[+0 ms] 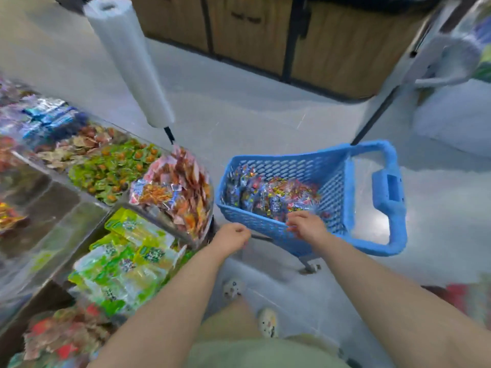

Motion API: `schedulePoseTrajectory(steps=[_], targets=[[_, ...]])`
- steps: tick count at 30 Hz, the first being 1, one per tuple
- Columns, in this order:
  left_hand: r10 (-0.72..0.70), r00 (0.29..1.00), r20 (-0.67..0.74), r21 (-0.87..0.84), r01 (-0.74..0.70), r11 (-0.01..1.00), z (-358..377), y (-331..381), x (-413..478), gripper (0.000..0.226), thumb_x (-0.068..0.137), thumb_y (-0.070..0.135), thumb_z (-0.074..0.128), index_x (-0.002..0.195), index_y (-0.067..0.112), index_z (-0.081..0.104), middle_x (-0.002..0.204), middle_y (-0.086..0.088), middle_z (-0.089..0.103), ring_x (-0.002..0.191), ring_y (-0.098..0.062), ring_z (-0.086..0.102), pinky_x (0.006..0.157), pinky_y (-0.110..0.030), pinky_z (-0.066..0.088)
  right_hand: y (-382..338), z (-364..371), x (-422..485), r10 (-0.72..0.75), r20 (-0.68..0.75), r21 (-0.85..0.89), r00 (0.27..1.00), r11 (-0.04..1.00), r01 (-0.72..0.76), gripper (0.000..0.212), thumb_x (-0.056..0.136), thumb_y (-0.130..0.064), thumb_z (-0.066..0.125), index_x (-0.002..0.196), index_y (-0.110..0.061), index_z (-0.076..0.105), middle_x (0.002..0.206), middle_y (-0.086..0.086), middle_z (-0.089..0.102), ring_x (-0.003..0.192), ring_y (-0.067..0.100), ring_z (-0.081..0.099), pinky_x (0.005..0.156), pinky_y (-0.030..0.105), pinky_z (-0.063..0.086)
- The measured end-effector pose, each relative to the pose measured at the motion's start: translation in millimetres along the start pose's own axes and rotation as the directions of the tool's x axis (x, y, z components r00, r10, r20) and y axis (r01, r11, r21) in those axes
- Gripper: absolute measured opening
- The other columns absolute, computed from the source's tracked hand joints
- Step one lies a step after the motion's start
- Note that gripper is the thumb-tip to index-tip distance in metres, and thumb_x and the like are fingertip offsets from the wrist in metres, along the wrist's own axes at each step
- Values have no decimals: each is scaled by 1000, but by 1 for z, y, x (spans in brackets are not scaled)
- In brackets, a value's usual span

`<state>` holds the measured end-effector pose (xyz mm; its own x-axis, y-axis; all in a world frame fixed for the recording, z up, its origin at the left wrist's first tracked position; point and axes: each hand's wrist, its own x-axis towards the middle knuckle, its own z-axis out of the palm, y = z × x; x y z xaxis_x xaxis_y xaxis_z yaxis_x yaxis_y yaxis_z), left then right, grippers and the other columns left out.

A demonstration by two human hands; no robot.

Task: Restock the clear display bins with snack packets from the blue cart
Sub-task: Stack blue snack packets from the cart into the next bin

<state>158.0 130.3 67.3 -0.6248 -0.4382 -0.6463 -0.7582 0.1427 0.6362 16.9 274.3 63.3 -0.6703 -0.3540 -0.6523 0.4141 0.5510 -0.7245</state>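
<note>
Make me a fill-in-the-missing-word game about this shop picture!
1. The cart holding the snack packets is coloured ____.
2. The hand reaching into the cart is the person's ____ one.
3. The display bins stand on the person's ____ side.
Missing words: blue, right, left.
</note>
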Motion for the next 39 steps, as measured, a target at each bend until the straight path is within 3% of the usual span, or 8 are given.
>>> schedulePoseTrajectory(steps=[7, 12, 19, 22, 27, 32, 36, 39], targets=[[-41, 992, 117, 68, 33, 997, 4, 51, 90, 22, 90, 22, 52, 70, 22, 61, 77, -1, 67, 72, -18, 61, 69, -27, 45, -3, -42, 70, 116, -87, 112, 989, 988, -106, 15, 94, -12, 47, 95, -16, 61, 81, 6, 63, 73, 17, 59, 67, 30, 49], [-129, 968, 214, 122, 105, 987, -2, 68, 153, 17, 96, 27, 49, 91, 18, 62, 84, 1, 66, 74, -14, 64, 66, -26, 47, -5, -44, 114, 249, -127, 191, 960, 956, -223, 18, 95, -14, 49, 107, -8, 60, 85, 7, 58, 71, 17, 55, 57, 27, 42], [-261, 922, 287, 283, 179, 942, -11, 85, 210, 17, 96, 13, 46, 89, 6, 59, 76, -7, 56, 69, -19, 52, 60, -26, 41, 13, -46, 153, 388, -180, -17, 904, 918, -397, 18, 96, -11, 45, 79, -13, 51, 57, 4, 43, 44, 13, 33, 37, 14, 30], [-292, 905, 310, 315, 193, 929, -15, 86, 219, 19, 97, 11, 44, 81, 7, 53, 71, -5, 52, 63, -16, 48, 52, -20, 40, 17, -49, 163, 390, -213, -195, 896, 881, -430, 31, 92, -10, 48, 122, -10, 53, 95, 17, 64, 72, 22, 58, 55, 20, 40], [-336, 886, 319, 360, 215, 908, -15, 84, 228, 16, 99, 16, 42, 95, 5, 53, 89, -11, 58, 73, -18, 53, 68, -27, 43, 26, -47, 173, 371, -271, -321, 889, 835, -446, 48, 86, -10, 57, 131, -7, 41, 130, 20, 40, 113, 36, 49, 90, 36, 45], [-387, 856, 343, 364, 259, 895, -12, 88, 227, 16, 99, 21, 43, 104, 10, 55, 94, -8, 59, 78, -18, 53, 70, -30, 43, 29, -42, 178, 417, -168, -217, 893, 868, -446, 39, 86, -20, 66, 117, -10, 45, 86, 6, 56, 77, 20, 56, 62, 27, 42], [-399, 856, 328, 317, 298, 900, -10, 94, 226, 14, 99, 20, 46, 102, 12, 56, 86, -5, 56, 70, -15, 50, 59, -24, 40, 34, -34, 176, 361, -58, -316, 931, 878, -360, 12, 92, -27, 59, 89, -18, 52, 83, 2, 59, 75, 19, 56, 62, 27, 44], [-434, 841, 322, 266, 360, 894, -7, 97, 224, 13, 98, 20, 47, 102, 12, 56, 86, -5, 56, 71, -16, 50, 57, -24, 40, 34, -38, 172, 291, -78, -311, 954, 902, -301, 17, 99, -27, 45, 84, -19, 47, 75, 2, 55, 67, 19, 50, 58, 30, 40]])
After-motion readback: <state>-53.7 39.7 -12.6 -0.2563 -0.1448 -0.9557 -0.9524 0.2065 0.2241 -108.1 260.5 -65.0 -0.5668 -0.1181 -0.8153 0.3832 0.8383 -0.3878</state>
